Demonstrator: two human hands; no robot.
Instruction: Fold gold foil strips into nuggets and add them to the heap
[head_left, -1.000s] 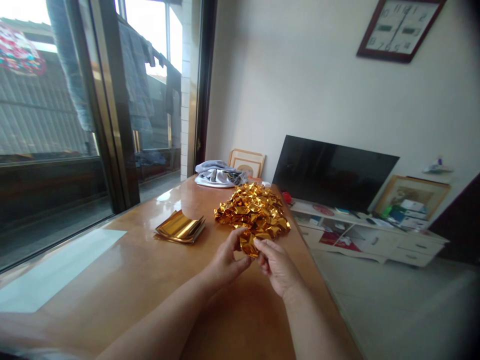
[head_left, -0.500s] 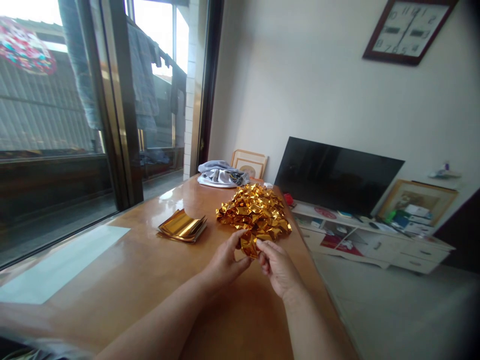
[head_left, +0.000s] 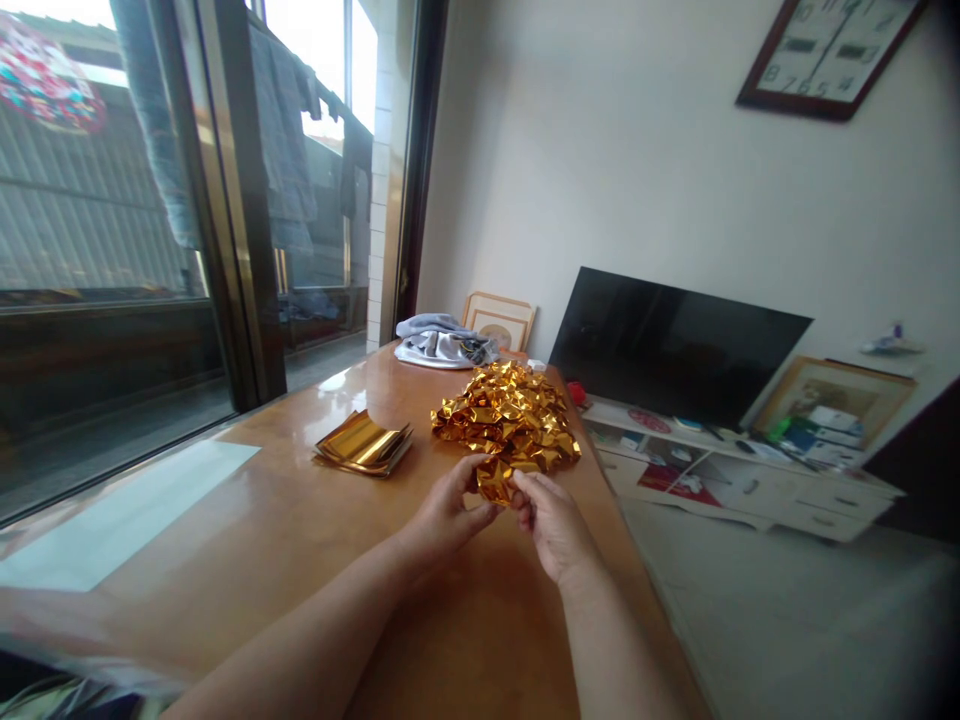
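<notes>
Between my two hands is a folded piece of gold foil paper [head_left: 495,482], held just above the table. My left hand [head_left: 450,505] grips its left side, with fingers behind and thumb below. On its right edge, my right hand [head_left: 549,515] pinches it between thumb and fingers. Directly behind lies a heap of folded gold foil pieces [head_left: 517,410], shiny and crumpled-looking. To the left of my hands sits a stack of flat gold foil sheets [head_left: 363,443], slightly curled at the edges.
The brown table [head_left: 300,540] bears a pale sheet [head_left: 127,515] at its left and folded clothes [head_left: 442,342] at its far end. Beyond the table's right edge stand a white cabinet [head_left: 757,490] and a television [head_left: 675,350]. A glass sliding door [head_left: 225,200] runs along the left.
Both hands stay on the same foil piece, with only small finger movements. The whole view has shifted slightly; the heap and the stack look the same.
</notes>
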